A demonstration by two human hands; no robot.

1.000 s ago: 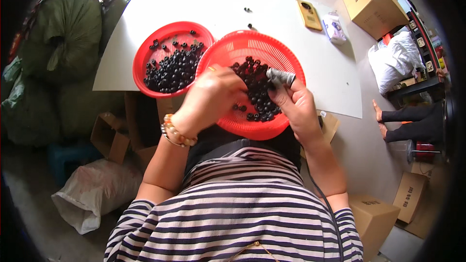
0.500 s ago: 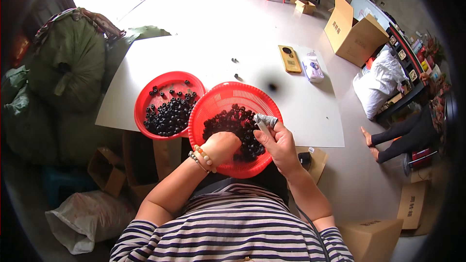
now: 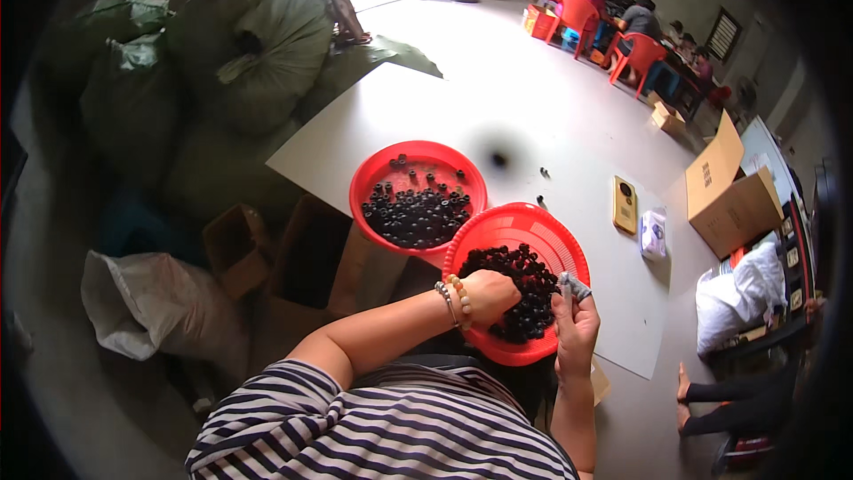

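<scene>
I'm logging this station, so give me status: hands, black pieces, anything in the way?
Left hand down at black pieces in basket. Right hand at basket's right edge, gray wrap on finger. Left hand hides some pieces; red bowl alongside.

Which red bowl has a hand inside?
The right basket, with slotted sides: the left hand is among its black pieces. No hand touches the left bowl.

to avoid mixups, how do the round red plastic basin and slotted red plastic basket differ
The round red plastic basin has solid-looking walls; the slotted red plastic basket has slits in its wall. The basin stands farther left, untouched by hands; the basket has the left hand in it. Both hold small black bead-like pieces.
</scene>
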